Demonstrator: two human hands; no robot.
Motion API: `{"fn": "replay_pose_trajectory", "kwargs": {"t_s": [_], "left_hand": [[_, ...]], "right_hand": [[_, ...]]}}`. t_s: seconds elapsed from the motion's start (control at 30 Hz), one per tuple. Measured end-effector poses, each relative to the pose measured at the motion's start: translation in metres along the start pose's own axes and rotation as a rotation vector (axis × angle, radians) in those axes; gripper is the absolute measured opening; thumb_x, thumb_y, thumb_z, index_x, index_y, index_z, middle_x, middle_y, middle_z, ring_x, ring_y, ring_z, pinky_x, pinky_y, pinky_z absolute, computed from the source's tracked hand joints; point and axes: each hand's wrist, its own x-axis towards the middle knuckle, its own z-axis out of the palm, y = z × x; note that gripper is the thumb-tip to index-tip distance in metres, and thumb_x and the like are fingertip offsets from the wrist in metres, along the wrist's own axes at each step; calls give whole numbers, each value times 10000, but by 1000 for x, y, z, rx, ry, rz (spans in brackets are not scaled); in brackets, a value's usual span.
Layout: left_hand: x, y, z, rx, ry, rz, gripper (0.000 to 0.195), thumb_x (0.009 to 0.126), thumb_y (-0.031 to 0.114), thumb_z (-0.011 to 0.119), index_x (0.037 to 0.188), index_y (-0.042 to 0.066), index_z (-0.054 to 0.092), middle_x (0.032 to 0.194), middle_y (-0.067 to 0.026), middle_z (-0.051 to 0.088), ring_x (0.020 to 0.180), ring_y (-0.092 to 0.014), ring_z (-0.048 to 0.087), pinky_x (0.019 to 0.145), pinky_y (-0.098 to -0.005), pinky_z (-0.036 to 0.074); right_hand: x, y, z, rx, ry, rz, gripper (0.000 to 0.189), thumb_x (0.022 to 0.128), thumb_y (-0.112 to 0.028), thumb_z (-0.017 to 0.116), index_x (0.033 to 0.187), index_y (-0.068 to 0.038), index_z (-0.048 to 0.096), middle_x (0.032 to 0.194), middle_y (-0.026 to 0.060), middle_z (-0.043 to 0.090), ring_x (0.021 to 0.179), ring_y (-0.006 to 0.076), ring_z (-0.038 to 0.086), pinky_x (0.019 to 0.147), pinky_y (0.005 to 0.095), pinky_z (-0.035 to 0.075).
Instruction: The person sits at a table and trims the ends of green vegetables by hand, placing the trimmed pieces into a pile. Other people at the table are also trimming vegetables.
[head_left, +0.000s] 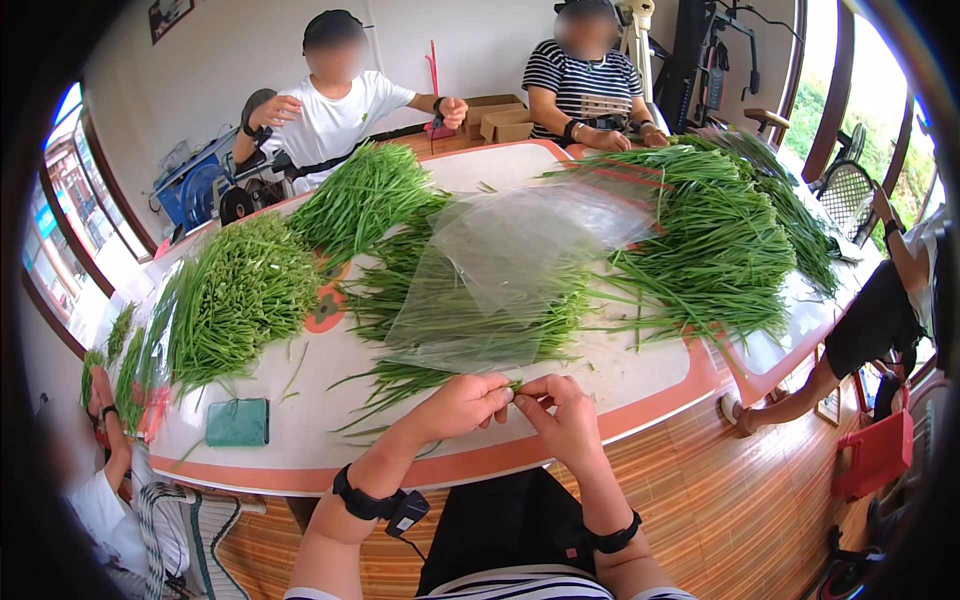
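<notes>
Near the table's front edge, my left hand (465, 405) and my right hand (559, 412) meet, fingertips pinching a small piece of green stem (515, 385) between them. Just beyond them lies a pile of long green stalks (382, 300), partly covered by clear plastic bags (480, 262). A heap of cut stalks with pale ends (247, 292) is on the left, and another green bundle (367, 195) sits behind it. To the right spreads a large pile of green leafy stalks (720, 240). Both my wrists wear black bands.
A teal wallet-like case (238, 422) lies on the white table with its orange border (645, 412). Two people sit across the table, one in white, one in stripes. Another person is at far left, and one stands at right. A red chair (874, 454) stands on the wooden floor.
</notes>
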Motion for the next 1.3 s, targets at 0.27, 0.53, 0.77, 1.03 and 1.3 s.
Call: {"fn": "replay_pose_trajectory", "kwargs": {"t_s": [0.27, 0.53, 0.77, 1.03, 1.3], "left_hand": [[-1, -1, -2, -138, -113, 64, 221, 992, 193, 450, 839, 49, 518, 652, 56, 436, 594, -46, 367, 536, -221, 331], [-2, 1, -4, -157, -63, 16, 226, 995, 209, 460, 909, 35, 576, 633, 70, 413, 565, -41, 347, 520, -222, 314], [-4, 5, -4, -204, -121, 43, 246, 985, 196, 460, 1038, 14, 618, 623, 63, 403, 541, -39, 331, 500, -210, 298], [-1, -4, -11, -244, -269, 35, 264, 983, 208, 474, 1101, 17, 613, 633, 53, 435, 499, -36, 347, 445, -202, 285], [-1, -6, -7, -217, -319, 67, 292, 993, 264, 472, 1127, 42, 607, 655, 62, 449, 543, -34, 376, 467, -194, 312]], "right_hand": [[1, -1, -3, 11, 3, 71, 208, 805, -163, 745, 905, -13, 642, 844, 90, 648, 694, 163, 614, 629, 271, 500], [15, -9, -25, -275, 125, -106, 398, 779, -170, 744, 1122, -37, 592, 1034, 122, 614, 976, 282, 550, 813, 369, 474], [45, -17, -22, -744, -22, -205, 816, 701, -192, 768, 1411, -192, 366, 1428, 160, 325, 1349, 447, 217, 1025, 541, 281], [112, -19, -9, -994, -111, -304, 754, 697, -277, 742, 1372, -181, 420, 1435, 180, 314, 1352, 459, 209, 1040, 541, 282], [113, -13, -4, -912, -157, -190, 903, 643, -276, 788, 1425, -192, 345, 1451, 179, 305, 1358, 455, 203, 1052, 569, 258]]}}
